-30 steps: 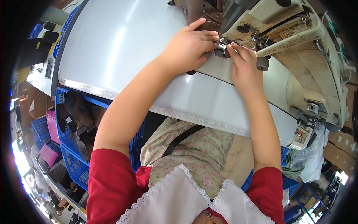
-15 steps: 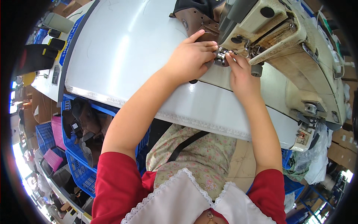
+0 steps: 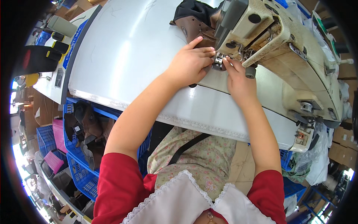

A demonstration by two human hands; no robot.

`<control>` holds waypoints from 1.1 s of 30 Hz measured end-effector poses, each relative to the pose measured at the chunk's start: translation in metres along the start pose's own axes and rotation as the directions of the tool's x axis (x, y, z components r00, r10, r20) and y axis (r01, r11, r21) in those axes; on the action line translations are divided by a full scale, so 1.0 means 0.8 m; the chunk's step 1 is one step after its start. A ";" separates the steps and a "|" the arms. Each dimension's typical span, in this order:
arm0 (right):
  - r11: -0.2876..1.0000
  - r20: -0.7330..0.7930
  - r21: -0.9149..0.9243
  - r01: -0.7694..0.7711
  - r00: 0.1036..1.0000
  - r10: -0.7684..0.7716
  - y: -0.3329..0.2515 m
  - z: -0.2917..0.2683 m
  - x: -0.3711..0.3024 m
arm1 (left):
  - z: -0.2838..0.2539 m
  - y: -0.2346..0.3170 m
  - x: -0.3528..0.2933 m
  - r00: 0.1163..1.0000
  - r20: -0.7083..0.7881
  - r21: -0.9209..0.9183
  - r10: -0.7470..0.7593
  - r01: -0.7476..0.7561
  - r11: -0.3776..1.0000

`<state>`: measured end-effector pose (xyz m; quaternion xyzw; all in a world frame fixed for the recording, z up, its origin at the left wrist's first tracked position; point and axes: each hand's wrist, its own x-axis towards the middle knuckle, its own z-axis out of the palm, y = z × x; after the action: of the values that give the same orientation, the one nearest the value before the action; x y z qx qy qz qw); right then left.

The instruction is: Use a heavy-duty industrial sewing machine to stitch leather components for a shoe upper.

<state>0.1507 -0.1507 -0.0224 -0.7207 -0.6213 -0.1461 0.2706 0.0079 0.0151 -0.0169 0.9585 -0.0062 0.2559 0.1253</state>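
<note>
A worn cream sewing machine [image 3: 283, 41] stands on a white table [image 3: 123, 48]. Under its head lies a brown and black leather shoe piece [image 3: 194, 20]. My left hand [image 3: 190, 61] rests on the table with its fingers pressed on the edge of that leather, right at the metal presser foot [image 3: 218, 61]. My right hand [image 3: 236, 80] comes from the other side, its fingertips pinching at the same spot by the foot. The needle area is partly hidden by my fingers.
Blue plastic crates [image 3: 80, 149] with dark shoe parts stand on the floor at my left, beside a pink crate [image 3: 56, 130]. Cardboard boxes [image 3: 341, 147] and a plastic bag [image 3: 317, 164] sit at the right. A black and yellow object [image 3: 41, 56] lies at the far left.
My view has shifted, so the machine and table sit slightly lower and left in the picture. Both hands stay at the presser foot, hardly moved relative to it.
</note>
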 end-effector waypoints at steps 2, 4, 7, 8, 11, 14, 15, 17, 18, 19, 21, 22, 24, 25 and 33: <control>1.000 0.003 0.001 -0.008 1.000 0.008 -0.002 0.000 0.000 | 0.000 0.000 -0.001 1.000 0.009 0.001 -0.008 0.008 1.000; 1.000 0.007 0.002 -0.016 1.000 0.016 -0.004 -0.001 -0.001 | -0.001 -0.001 -0.003 1.000 0.010 -0.002 -0.009 0.009 1.000; 0.992 0.127 -0.119 -0.038 0.990 0.053 -0.004 -0.003 -0.002 | -0.002 -0.002 -0.005 1.000 0.018 0.005 -0.010 0.010 1.000; 0.994 0.120 -0.098 -0.037 0.992 0.049 -0.004 -0.003 -0.001 | -0.004 -0.002 -0.005 1.000 0.026 0.015 -0.011 0.010 1.000; 0.999 0.033 -0.035 -0.014 0.999 0.016 0.001 0.001 0.001 | -0.007 0.000 0.000 0.999 0.042 0.034 0.016 -0.017 0.999; 0.997 0.015 0.021 -0.070 0.997 0.070 0.005 -0.003 -0.006 | -0.019 0.001 0.012 0.981 0.168 0.073 0.092 -0.105 0.992; 0.988 0.089 0.043 -0.151 0.985 0.147 0.011 -0.008 -0.010 | -0.025 0.001 0.017 0.977 0.169 0.069 0.126 -0.140 0.988; 0.999 0.050 -0.040 -0.007 0.999 0.009 0.002 -0.049 -0.025 | -0.043 -0.002 0.020 0.916 0.368 0.184 0.162 -0.243 0.953; 0.997 0.013 0.066 -0.037 0.999 0.036 -0.005 -0.074 -0.035 | -0.048 -0.008 0.020 0.901 0.381 0.218 0.205 -0.303 0.928; 0.983 -0.020 0.172 -0.063 0.998 0.067 -0.011 -0.099 -0.045 | -0.049 -0.013 0.021 0.893 0.381 0.212 0.239 -0.336 0.918; 0.994 -0.242 0.080 -0.075 0.966 0.092 -0.001 -0.167 -0.071 | -0.056 -0.023 0.015 0.876 0.365 0.333 0.314 -0.438 0.835; 0.993 -0.510 -0.031 -0.113 0.856 0.081 0.028 -0.194 -0.081 | -0.059 -0.023 0.021 0.884 0.344 0.368 0.316 -0.437 0.820; 0.873 -0.688 -0.235 -0.428 0.707 0.162 0.080 -0.283 -0.097 | -0.066 -0.025 0.031 0.873 0.387 0.386 0.298 -0.447 0.807; 0.779 -0.719 -0.343 -0.525 0.681 0.142 0.132 -0.319 -0.116 | -0.070 -0.025 0.036 0.868 0.420 0.415 0.263 -0.441 0.796; 0.527 -0.564 -0.103 -0.843 0.486 0.667 0.287 -0.416 -0.160 | -0.042 -0.030 0.044 0.863 0.404 0.497 0.303 -0.485 0.719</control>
<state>0.3926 -0.4644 0.1295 -0.9014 -0.1084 -0.2875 0.3050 0.0239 0.0486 0.0225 0.9523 -0.1522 0.1208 -0.2352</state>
